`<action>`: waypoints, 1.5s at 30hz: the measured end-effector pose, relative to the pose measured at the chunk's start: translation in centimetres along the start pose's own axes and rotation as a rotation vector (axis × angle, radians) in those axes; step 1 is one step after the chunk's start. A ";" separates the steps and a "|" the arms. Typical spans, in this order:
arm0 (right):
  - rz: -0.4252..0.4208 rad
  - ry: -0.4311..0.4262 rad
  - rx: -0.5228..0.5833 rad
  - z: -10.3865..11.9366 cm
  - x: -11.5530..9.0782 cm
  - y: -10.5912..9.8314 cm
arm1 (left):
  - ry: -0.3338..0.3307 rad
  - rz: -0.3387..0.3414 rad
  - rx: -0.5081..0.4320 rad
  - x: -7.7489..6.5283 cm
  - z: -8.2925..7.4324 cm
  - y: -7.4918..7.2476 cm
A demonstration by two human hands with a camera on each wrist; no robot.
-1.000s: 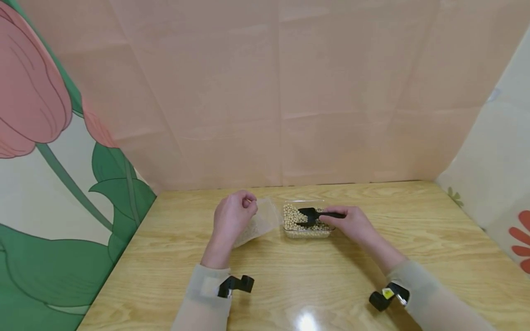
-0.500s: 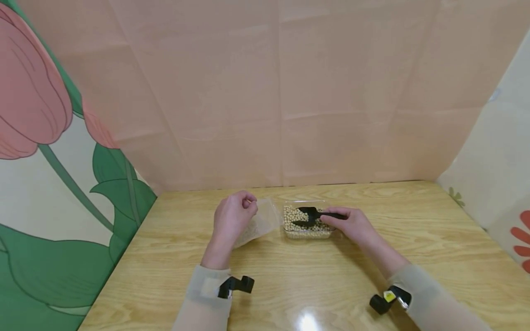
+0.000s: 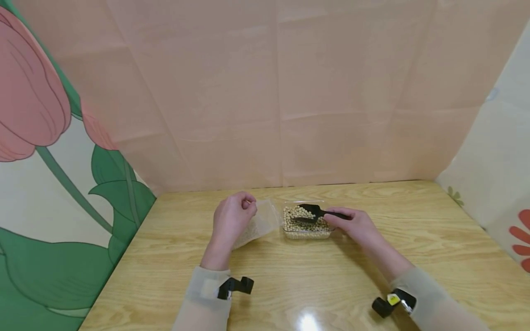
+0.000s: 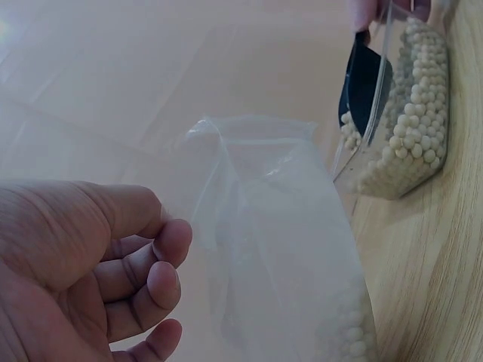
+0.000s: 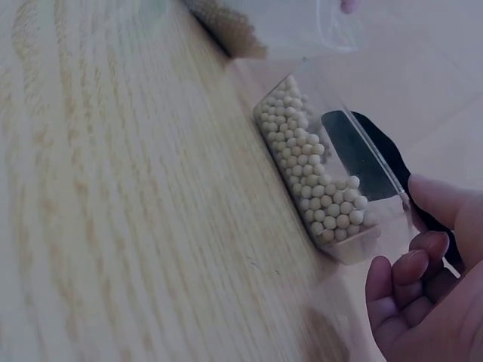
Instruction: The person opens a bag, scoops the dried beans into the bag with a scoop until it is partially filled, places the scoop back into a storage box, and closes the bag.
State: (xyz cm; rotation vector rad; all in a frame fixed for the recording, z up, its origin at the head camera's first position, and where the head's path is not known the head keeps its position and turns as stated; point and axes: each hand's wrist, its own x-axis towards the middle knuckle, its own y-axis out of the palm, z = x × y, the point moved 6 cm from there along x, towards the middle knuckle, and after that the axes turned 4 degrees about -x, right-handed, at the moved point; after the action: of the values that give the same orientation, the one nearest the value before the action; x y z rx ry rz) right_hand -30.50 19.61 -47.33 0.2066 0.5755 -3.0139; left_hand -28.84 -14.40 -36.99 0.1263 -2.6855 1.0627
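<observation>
The scoop [image 3: 317, 211] is shifted slightly rightward, beads [image 3: 304, 212] cradled, gripped by the right hand [image 3: 358, 223]; the bag [image 3: 265, 219] is pinched by the left hand [image 3: 233, 215], seemingly for steadiness.

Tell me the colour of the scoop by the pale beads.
The scoop is black, clearest in the head view.

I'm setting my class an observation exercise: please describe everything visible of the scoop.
The scoop is black and looks plastic, with a broad, raised-sided blade and a slim handle. The right hand pinches the handle. The blade points left in the head view, lies partly inside the clear box, and bears pale beads. Whether it touches the box cannot be told.
</observation>
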 end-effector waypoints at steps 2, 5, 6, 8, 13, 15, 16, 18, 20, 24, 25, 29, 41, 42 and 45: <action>0.001 0.012 0.025 -0.1 -0.1 -0.1 | 0.000 0.001 0.000 0.0 0.0 0.0; 0.004 0.018 0.032 -0.2 -0.3 -0.4 | 0.001 0.002 0.001 -0.1 0.0 0.0; 0.009 0.017 0.023 -0.2 -0.4 -0.5 | 0.002 0.002 0.001 -0.1 0.0 0.0; 0.014 0.014 0.021 0.0 -0.7 -0.7 | 0.004 0.001 0.002 -0.1 0.0 0.0; 0.023 0.014 0.044 0.7 -1.3 -1.1 | 0.007 0.000 0.002 -0.1 0.0 0.0; 0.025 0.009 0.049 1.0 -1.5 -1.2 | 0.006 0.000 0.000 -0.1 0.0 0.0; 0.027 0.003 0.052 1.1 -1.6 -1.2 | 0.006 0.001 0.000 -0.1 0.0 0.0; 0.029 -0.011 0.058 1.4 -1.8 -1.2 | 0.005 0.002 -0.002 -0.2 0.0 0.0; 0.028 -0.025 0.069 1.7 -1.9 -1.2 | 0.005 0.002 -0.002 -0.2 0.0 0.0; 0.022 -0.044 0.077 2.2 -2.0 -1.2 | 0.008 -0.001 -0.003 -0.2 0.0 0.0; 0.021 -0.048 0.078 2.4 -2.0 -1.2 | 0.009 -0.002 -0.003 -0.1 0.0 0.0; 0.034 -0.077 0.078 3.4 -2.3 -0.7 | 0.011 -0.004 0.001 -0.1 -0.1 -0.1; 0.081 -0.073 0.066 5.5 -2.5 1.4 | 0.016 -0.016 0.008 0.0 -0.1 -0.1; 0.082 -0.074 0.063 5.6 -2.5 1.6 | 0.019 -0.018 0.009 0.1 -0.1 -0.1; 0.080 -0.079 0.052 6.1 -2.5 2.2 | 0.025 -0.024 0.012 0.0 -0.1 -0.1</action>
State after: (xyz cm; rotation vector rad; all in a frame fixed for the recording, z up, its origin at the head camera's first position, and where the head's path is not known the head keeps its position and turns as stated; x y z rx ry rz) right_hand -28.55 15.41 -42.15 0.1093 0.4706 -2.9463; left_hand -28.81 -14.38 -36.81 0.1458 -2.6496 1.0665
